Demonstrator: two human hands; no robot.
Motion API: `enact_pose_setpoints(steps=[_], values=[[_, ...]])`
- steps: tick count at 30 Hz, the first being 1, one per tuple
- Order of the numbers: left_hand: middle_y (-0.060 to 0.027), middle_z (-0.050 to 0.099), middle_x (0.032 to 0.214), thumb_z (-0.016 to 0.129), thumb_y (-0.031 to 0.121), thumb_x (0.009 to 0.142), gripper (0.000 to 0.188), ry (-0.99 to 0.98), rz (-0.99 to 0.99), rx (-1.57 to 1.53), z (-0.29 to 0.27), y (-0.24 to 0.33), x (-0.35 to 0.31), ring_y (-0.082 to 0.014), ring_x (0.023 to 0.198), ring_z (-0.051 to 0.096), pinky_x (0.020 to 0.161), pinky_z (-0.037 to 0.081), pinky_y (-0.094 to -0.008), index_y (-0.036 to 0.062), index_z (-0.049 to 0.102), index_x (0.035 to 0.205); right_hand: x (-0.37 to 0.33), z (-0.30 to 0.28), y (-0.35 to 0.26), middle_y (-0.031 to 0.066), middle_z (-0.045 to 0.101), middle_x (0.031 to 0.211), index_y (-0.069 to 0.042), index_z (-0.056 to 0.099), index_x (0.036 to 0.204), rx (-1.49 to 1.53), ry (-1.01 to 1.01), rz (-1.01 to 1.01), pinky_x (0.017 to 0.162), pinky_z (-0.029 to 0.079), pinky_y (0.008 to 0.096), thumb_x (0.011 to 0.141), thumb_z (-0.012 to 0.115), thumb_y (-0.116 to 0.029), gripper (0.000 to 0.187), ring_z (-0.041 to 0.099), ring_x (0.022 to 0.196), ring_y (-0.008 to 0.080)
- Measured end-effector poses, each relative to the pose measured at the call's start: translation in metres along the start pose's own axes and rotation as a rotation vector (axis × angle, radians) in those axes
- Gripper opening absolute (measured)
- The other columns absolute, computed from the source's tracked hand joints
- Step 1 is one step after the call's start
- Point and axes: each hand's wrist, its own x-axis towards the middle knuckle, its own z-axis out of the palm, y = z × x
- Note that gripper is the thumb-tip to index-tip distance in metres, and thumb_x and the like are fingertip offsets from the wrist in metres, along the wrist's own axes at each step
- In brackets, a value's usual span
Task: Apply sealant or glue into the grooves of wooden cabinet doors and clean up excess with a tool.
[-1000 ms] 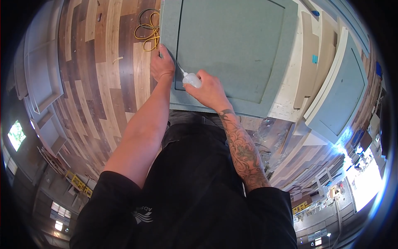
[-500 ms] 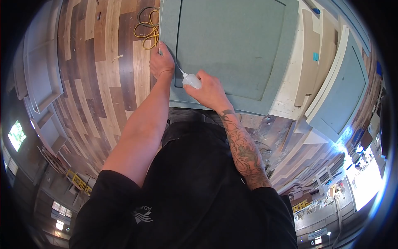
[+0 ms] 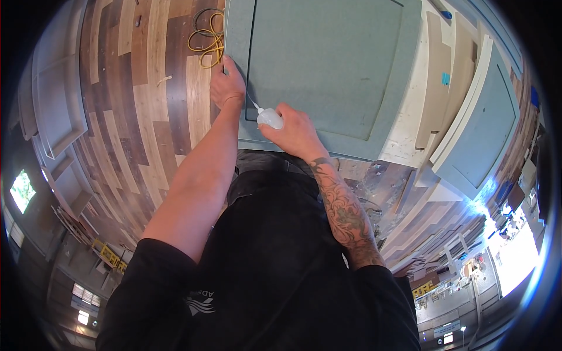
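Observation:
A grey-green cabinet door (image 3: 319,64) with a recessed centre panel lies flat in front of me. My right hand (image 3: 293,128) is wrapped round a white squeeze bottle (image 3: 269,119) above the door's near left corner. The bottle is tilted, and its thin nozzle points up and left toward the groove along the left side of the panel. At the door's left edge, my left hand (image 3: 227,85) is closed with its fingers bent round the edge. Its fingertips are partly hidden.
A yellow and black cord (image 3: 209,40) lies coiled on the wood-plank floor (image 3: 146,99), left of the door. To the right are a brown strip (image 3: 434,76) on a pale surface and another grey-green door (image 3: 483,126). White frames (image 3: 61,99) stand at far left.
The squeeze bottle and its nozzle have come slightly nearer to me along the groove. My left hand stays at the door's left edge.

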Motion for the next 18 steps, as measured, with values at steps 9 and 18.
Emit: enact_pose_setpoints(steps=[9,18], values=[[-0.022,0.073,0.114,0.042,0.062,0.1,0.063,-0.002,0.001,0.001,0.001,-0.002,0.001,-0.0436,0.109,0.067,0.094,0.051,-0.0525,0.0126,0.074,0.123,-0.006,0.003,0.002,0.0235,0.071,0.095,-0.001,0.064,0.098,-0.014,-0.015,-0.001,0.081,0.054,0.0498,0.081,0.079,-0.039,0.044,0.068,0.093,0.0446],[-0.0204,0.073,0.115,0.043,0.061,0.101,0.061,0.012,0.015,-0.007,0.0,0.001,-0.002,-0.0428,0.108,0.067,0.094,0.05,-0.0525,0.0146,0.075,0.123,-0.011,0.005,0.003,0.0242,0.071,0.094,0.0,0.063,0.099,-0.027,-0.047,0.004,0.081,0.053,0.0504,0.08,0.079,-0.038,0.045,0.068,0.092,0.0448]])
